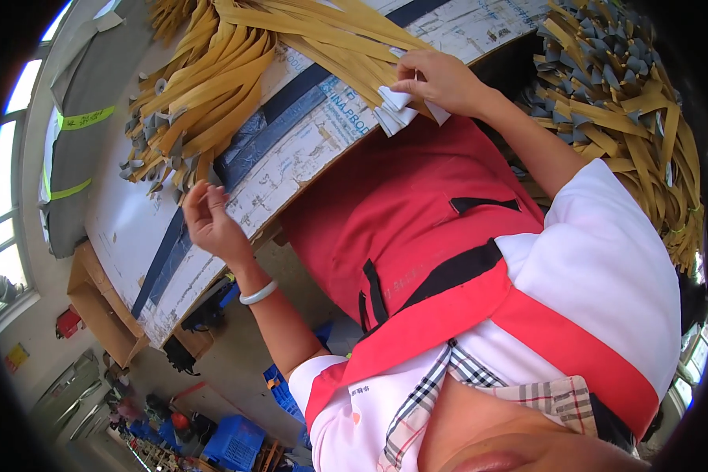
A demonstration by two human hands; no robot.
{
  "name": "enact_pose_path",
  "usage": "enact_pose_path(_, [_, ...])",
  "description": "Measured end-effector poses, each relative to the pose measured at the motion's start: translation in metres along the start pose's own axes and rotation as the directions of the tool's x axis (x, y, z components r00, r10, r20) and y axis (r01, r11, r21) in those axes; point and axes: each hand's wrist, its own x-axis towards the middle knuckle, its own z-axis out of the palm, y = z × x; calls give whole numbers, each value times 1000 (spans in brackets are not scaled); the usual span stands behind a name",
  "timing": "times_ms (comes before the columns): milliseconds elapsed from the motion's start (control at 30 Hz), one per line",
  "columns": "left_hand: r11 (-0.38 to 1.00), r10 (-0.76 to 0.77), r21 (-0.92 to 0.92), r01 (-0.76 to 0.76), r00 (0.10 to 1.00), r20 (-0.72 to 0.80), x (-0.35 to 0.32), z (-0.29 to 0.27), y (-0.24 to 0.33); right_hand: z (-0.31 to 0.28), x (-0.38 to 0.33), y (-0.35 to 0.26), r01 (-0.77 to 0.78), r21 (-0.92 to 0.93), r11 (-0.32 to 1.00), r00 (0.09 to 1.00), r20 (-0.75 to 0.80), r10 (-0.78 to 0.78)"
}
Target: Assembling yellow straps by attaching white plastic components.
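Observation:
A bundle of long tan strips (pixel 212 86) with grey ends lies across the left side of the table. Beside its lower ends is my left hand (pixel 215 224), fingers bent and drawn together. Whatever they may be pinching is too small to make out. More tan strips (pixel 338 47) run from the bundle toward the table's near edge and finish in fanned pale grey-white tips (pixel 395 110). My right hand (pixel 440 81) is closed over these strips, thumb and fingers pinching near the tips. A few tips hang past the edge, against my red apron (pixel 417 189).
The table (pixel 279 185) has a worn white printed covering with dark blue bands. Another large heap of tan strips (pixel 645 141) with grey ends stands to my right. A cardboard box (pixel 102 303) sits by the table's left end. Blue crates (pixel 234 442) stand on the floor behind.

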Motion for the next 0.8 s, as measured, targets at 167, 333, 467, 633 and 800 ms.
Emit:
enact_pose_path(167, [942, 266, 36, -333, 810, 523, -54, 94, 26, -2, -16, -15, -22, 8, 1000, 989, 148, 20])
enact_pose_path(333, [794, 448, 94, -601, 683, 576, -39, 155, 78, 8, -1, -40, 416, 126, 901, 908, 4, -420])
enact_pose_path(467, [764, 425, 87, -639, 600, 677, -16, 151, 71, 13, 8, -45, 373, 157, 914, 927, -86, -364])
enact_pose_path(633, [763, 395, 132, -633, 617, 680, -13, 146, 57, 32, 28, -32, 439, 271, 857, 898, -164, -408])
enact_pose_path(800, [987, 117, -161, -11, 737, 666, 0, 130, 54, 22, 38, -33, 75, 802, 593, 948, 127, -292])
